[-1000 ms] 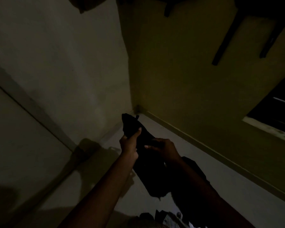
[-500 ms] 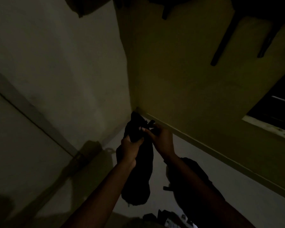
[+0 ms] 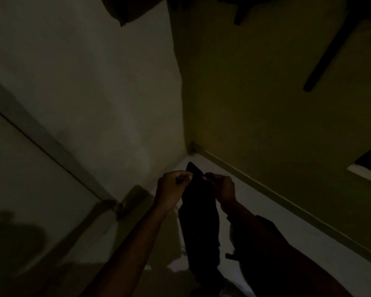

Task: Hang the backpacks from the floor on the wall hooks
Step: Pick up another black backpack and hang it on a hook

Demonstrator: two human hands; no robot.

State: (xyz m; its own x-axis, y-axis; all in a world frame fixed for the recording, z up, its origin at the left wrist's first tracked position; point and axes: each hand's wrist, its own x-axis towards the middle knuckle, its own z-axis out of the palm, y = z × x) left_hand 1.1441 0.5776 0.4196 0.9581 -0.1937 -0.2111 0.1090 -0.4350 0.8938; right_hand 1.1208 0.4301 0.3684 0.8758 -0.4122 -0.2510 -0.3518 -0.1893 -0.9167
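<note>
**Backpack held up in room corner, dim light**

Left hand (image 3: pixel 171 187) and right hand (image 3: pixel 222 188) both have fingers closed on the top of a black backpack (image 3: pixel 198 224). It hangs between the forearms, above the floor (image 3: pixel 298 243), near the wall corner.

L hand (image 3: pixel 172 187) & R hand (image 3: pixel 222 188) raised together, fingers pinched closed, forearms extended

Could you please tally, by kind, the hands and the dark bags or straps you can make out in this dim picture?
Hands: 2, left hand and right hand.
Bags held up: 1, black bag.
Bags below: 1, dark bag under the right arm.
Hanging straps: 1, strap; others too dark to count.
Total: 5
</note>
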